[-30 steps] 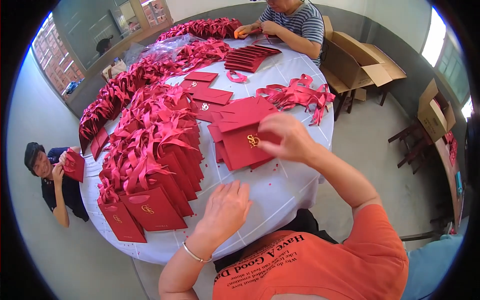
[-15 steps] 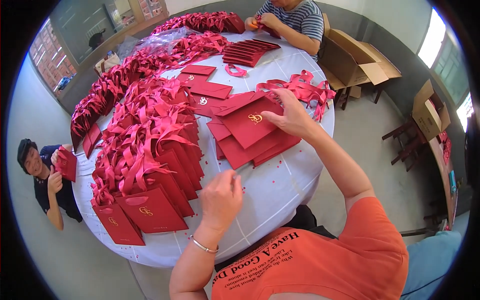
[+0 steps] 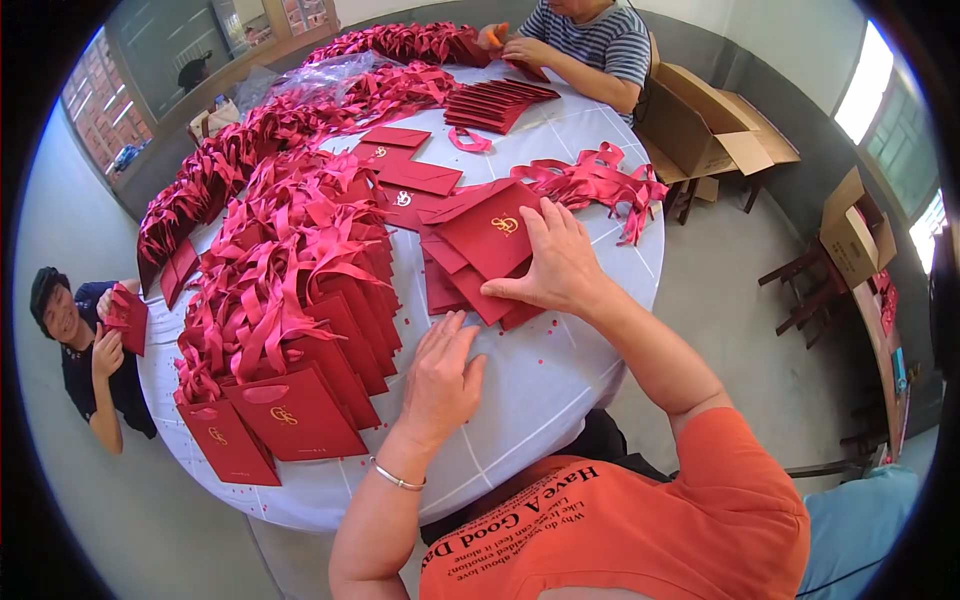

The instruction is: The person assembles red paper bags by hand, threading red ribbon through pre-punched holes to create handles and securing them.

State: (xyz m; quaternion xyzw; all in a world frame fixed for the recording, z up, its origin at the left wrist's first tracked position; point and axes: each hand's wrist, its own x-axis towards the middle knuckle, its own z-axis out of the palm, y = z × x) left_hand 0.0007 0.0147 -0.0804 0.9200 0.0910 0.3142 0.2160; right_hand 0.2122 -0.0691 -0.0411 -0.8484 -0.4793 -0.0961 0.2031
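A loose pile of flat red paper bags (image 3: 495,235) with gold emblems lies on the white-clothed round table in front of me. My right hand (image 3: 558,262) rests against its right side, thumb and fingers spread wide along the edges of the bags. Left of the pile's near corner, my left hand (image 3: 445,385) is empty above the cloth, its fingers stretched out and slightly apart. Beside it stand rows of red gift bags (image 3: 298,415) with pink ribbon handles. Loose pink ribbons (image 3: 605,185) lie beyond the pile on the right.
More ribboned bags (image 3: 225,165) line the table's far left, near crumpled clear plastic (image 3: 325,80). A fanned stack of bags (image 3: 500,103) lies before a co-worker in stripes (image 3: 590,45). Another co-worker (image 3: 100,350) holds a bag at left. Cardboard boxes (image 3: 700,120) stand at right.
My right hand has moved nearer and come against the pile's right side, and the bags there sit closer together. My left hand has risen slightly toward the pile, its fingers now extended.
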